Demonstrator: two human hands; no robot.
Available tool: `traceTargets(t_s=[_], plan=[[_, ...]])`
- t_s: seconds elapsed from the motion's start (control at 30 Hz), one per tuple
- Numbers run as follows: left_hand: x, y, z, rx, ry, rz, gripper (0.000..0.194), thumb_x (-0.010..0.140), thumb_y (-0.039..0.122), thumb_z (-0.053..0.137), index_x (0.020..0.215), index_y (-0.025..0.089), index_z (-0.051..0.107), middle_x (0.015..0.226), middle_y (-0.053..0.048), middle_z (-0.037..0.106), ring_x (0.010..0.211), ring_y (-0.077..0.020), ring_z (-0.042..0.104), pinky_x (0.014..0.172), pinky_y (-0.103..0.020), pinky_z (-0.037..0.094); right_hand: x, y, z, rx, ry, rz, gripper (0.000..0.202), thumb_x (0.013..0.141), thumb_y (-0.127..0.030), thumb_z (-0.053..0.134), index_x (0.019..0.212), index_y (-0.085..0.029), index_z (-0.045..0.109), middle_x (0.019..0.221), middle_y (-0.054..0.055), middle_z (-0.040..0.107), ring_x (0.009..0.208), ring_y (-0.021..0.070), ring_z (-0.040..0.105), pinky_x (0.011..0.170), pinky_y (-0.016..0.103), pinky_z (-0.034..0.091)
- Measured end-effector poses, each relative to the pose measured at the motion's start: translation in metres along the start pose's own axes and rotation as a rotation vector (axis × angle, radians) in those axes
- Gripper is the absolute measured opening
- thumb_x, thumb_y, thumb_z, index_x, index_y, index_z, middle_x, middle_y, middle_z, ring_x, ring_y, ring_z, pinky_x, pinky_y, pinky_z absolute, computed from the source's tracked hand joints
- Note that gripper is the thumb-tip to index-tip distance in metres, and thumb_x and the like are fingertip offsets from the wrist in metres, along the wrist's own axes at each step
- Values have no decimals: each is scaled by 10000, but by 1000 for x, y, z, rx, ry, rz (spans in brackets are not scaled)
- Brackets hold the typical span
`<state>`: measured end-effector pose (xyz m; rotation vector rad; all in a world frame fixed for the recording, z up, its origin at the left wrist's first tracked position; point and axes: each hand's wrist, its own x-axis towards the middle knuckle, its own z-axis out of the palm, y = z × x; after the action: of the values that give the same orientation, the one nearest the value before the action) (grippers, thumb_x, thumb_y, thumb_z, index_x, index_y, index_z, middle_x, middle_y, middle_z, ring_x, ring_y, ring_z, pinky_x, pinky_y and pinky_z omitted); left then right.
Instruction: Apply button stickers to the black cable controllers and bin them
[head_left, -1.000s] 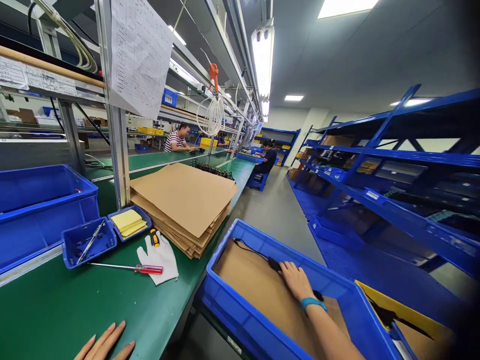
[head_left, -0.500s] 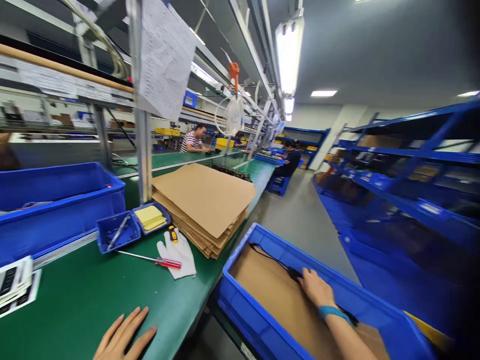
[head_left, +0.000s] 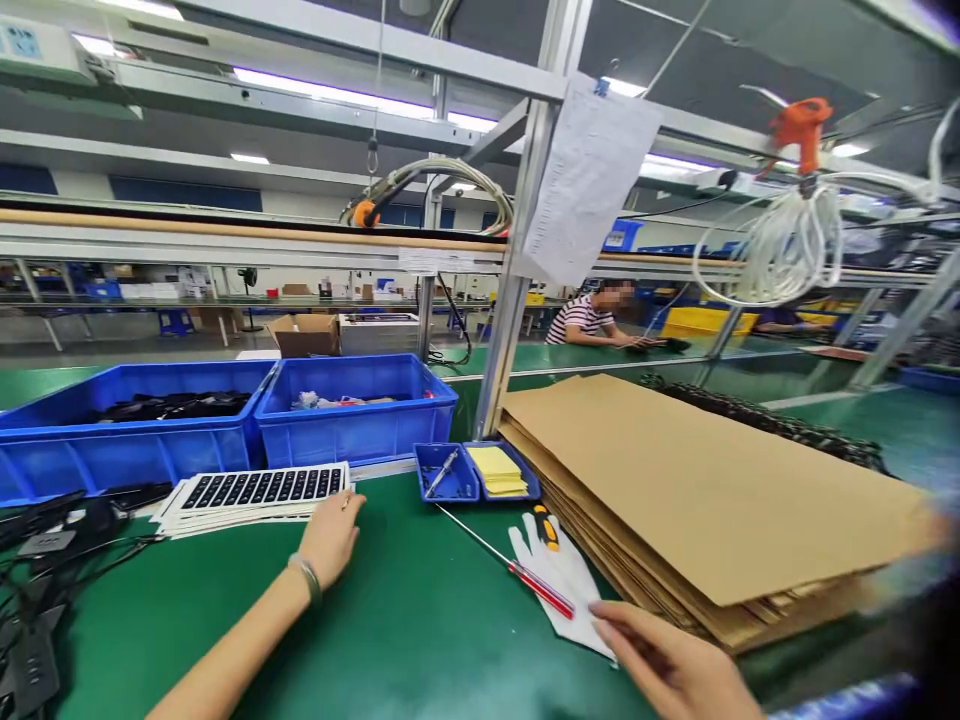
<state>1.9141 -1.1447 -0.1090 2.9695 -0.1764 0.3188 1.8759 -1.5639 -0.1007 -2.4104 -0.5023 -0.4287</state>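
Observation:
My left hand (head_left: pixel 330 535) reaches the right end of a stack of white label sheets with black squares (head_left: pixel 259 492); its fingers are bent at the sheets' edge, and whether they grip one is hidden. Over the table's right part, my right hand (head_left: pixel 667 655) has its fingers apart and nothing between them. Just beyond its fingertips lies a white glove (head_left: pixel 585 580), with a red-handled screwdriver (head_left: pixel 541 590) and a yellow-black tool (head_left: pixel 547 528) on it. Black adapters with cables (head_left: pixel 34 650) lie at the far left.
Cardboard sheets (head_left: pixel 705 470) are stacked at the right. Two small blue trays, one with a pen (head_left: pixel 441 474), one with yellow notes (head_left: pixel 496 470), stand mid-table. Large blue bins (head_left: pixel 352 430) line the back left. A metal post (head_left: pixel 517 290) rises behind. A person in stripes sits beyond.
The view has swung left. My right hand has left the blue bin and the black cabled item there and is now over the table. My left hand has moved from the bare tabletop to the label sheets.

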Motion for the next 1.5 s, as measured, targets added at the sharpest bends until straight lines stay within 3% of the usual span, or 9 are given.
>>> traceTargets(t_s=[0.07,0.17,0.3,0.47,0.57,0.7,0.97,1.3,1.5], plan=[[7,-45,-7,82,9,-109,535,790,19,480,1321,81,451,1399,-218,441,1290,-293,434,1088,-457,314,27,-51,24,85,-158,-34,268,876,-438,518,937,-253,702,900,50,732,765,188,683,698,242,539],[6,-95,-13,150,-33,-189,524,766,56,552,1285,106,507,1234,-206,601,1154,-318,564,995,-469,412,55,-103,57,147,-337,-106,231,894,-348,490,922,-230,687,853,31,719,745,168,657,671,240,493],[-2,-123,-19,185,-34,-148,312,833,147,535,1111,230,652,932,-78,734,889,-238,680,818,-334,513,80,-144,97,216,-458,-214,182,851,-255,522,863,-215,699,756,10,697,659,146,607,596,232,409],[-18,-113,-19,235,165,-5,342,926,143,362,1132,182,633,1030,-113,710,929,-233,663,826,-353,515,105,-165,156,660,-555,17,213,814,-315,589,682,-167,667,638,22,640,572,139,558,545,240,387],[-31,-95,-9,255,274,161,342,946,145,331,1092,166,640,1006,-108,711,907,-227,658,821,-369,522,115,-165,190,962,-545,305,359,821,-496,570,822,-146,650,730,64,653,610,159,594,500,240,431],[-35,-84,0,272,383,349,317,946,133,352,1049,179,648,1000,-90,712,874,-205,659,809,-361,535,120,-153,215,1085,-458,450,498,871,-593,446,998,-131,581,845,102,646,685,144,623,540,235,489],[-6,-101,-10,289,468,411,302,948,126,353,1016,165,645,1008,-96,697,914,-209,636,825,-373,518,115,-139,216,1152,-505,390,468,719,-550,688,886,-114,658,725,43,621,600,105,563,515,214,476],[-31,-77,19,155,331,481,242,940,198,426,1052,202,641,954,-75,698,820,-193,648,737,-329,536,122,-141,228,1055,-432,425,458,752,-585,602,852,-139,573,768,47,589,616,126,591,462,231,518],[-32,-78,0,-21,257,333,328,948,317,386,1183,194,578,1115,-121,647,1021,-228,606,913,-393,491,119,-140,235,878,-387,234,251,674,-353,689,806,-154,611,659,-4,584,519,117,502,384,200,403]])
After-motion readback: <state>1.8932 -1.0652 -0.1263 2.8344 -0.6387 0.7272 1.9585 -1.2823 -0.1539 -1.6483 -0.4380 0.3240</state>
